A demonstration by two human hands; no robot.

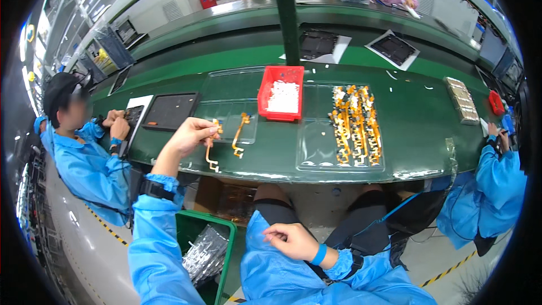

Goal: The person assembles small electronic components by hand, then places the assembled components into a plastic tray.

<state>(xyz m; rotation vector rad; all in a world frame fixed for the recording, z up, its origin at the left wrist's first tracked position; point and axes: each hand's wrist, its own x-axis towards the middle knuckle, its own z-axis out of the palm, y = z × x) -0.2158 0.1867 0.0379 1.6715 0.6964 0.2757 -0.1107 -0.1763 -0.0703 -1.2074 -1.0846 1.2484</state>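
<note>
Over the left part of the green workbench, my left hand (193, 135) pinches an orange flex cable (210, 155), whose thin tail hangs below the fingers. Another orange flex cable (241, 134) lies just to the right on a clear plastic tray (226, 107). My right hand (294, 241) rests above my lap, its fingers loosely bent and slightly apart, with nothing visible in them. Several rows of orange flex cables (357, 124) fill part of a second clear tray (313, 144). Between the trays stands a red bin (280, 117) of small white pieces.
A black tray (170, 111) lies left of my hand. Co-workers in blue sit at either side (84, 158), (499, 181). Below the bench edge stands a green crate (232, 231) of silvery strips. A green post (287, 17) rises behind the red bin; a silvery stack (462, 100) lies right.
</note>
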